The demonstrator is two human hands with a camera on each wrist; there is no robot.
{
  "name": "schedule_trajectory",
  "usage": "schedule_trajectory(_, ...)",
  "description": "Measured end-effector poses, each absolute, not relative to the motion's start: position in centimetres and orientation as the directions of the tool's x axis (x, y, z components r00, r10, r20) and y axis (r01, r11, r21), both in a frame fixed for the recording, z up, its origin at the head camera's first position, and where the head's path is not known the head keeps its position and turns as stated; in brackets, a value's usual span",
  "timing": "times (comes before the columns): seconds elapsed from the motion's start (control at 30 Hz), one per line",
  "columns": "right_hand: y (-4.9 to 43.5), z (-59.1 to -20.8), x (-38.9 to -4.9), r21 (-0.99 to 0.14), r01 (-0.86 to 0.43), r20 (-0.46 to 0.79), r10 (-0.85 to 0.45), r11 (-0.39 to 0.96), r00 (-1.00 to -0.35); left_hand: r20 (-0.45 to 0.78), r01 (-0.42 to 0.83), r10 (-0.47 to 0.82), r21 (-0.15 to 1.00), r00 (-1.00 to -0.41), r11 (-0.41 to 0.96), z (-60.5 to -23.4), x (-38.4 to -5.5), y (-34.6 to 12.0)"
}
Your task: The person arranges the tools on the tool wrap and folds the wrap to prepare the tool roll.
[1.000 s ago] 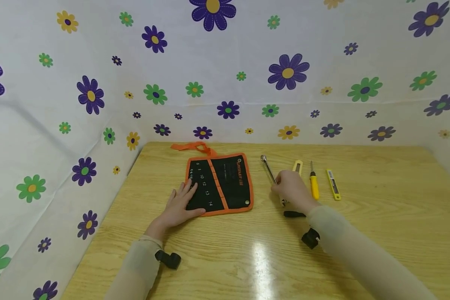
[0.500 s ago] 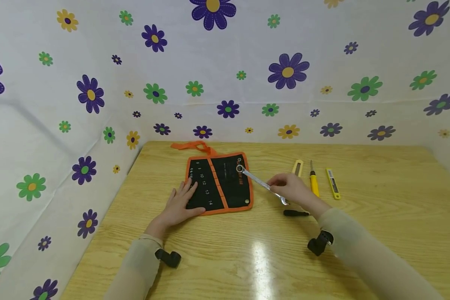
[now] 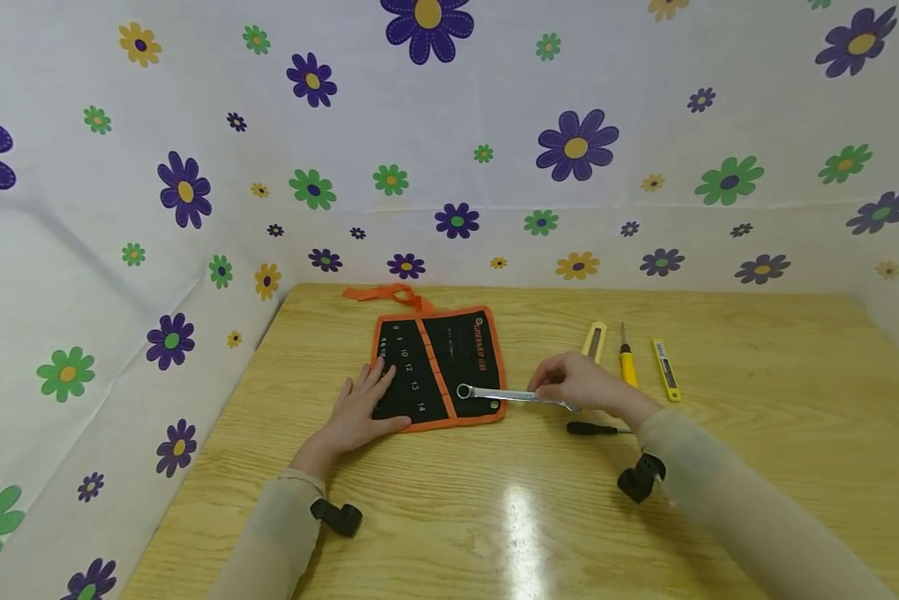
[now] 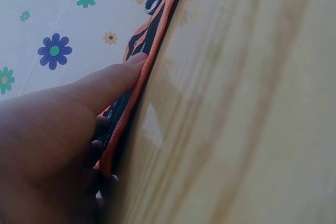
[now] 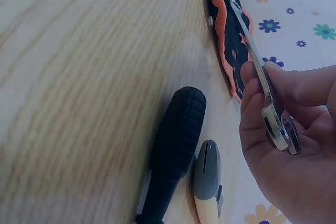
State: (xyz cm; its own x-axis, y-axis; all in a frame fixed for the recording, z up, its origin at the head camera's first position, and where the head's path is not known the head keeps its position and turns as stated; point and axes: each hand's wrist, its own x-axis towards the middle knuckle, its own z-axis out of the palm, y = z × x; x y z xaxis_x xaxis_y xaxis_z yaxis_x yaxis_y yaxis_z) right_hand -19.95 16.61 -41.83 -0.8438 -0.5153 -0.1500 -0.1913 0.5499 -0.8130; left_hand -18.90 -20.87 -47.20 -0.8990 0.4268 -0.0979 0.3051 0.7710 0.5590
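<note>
1. Your left hand [image 3: 359, 412] rests with its fingers spread on the near left part of the pouch [image 3: 464, 350], the thumb at its near orange edge.
2. Your right hand [image 3: 584, 383] pinches the wrench [image 3: 505, 395] between thumb and fingers, toward its open end.
3. The wrench points left, its ring end over the right panel of the pouch, toward the near side; you cannot tell whether it touches the cloth.
4. The pouch lies flat on the left half of the table [image 3: 449, 500], its orange strap [image 3: 380, 292] trailing off the far side.
5. The black screwdriver [image 3: 590, 428] lies just on the near side of your right hand.
6. Beyond that hand lie the pale yellow tool [image 3: 600, 337] and, to its right, the yellow screwdriver [image 3: 628, 367].
7. The yellow strip [image 3: 666, 369] lies farthest right of these.
8. Flowered cloth [image 3: 449, 100] hangs along the far side.
</note>
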Motion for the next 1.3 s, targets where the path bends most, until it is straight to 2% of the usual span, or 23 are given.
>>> schedule_trajectory(0.57, 16.1, -41.2, -22.1, -0.797, -0.199, -0.251, -0.613, 0.57, -0.749, -0.086, 0.308, 0.424, 0.559, -0.902, 0.769, -47.5, -19.0, -20.9)
schedule_trajectory(0.97, 14.2, -42.0, -22.3, -0.809, -0.227, -0.215, -0.632, 0.542, -0.745, -0.088, 0.307, 0.425, 0.561, -0.901, 0.768, -47.4, -19.0, -20.9)
schedule_trajectory(1.3, 13.2, -42.4, -21.7, -0.851, -0.233, -0.185, -0.685, 0.47, -0.705, -0.082, 0.315, 0.428, 0.556, -0.9, 0.769, -47.7, -19.1, -21.0)
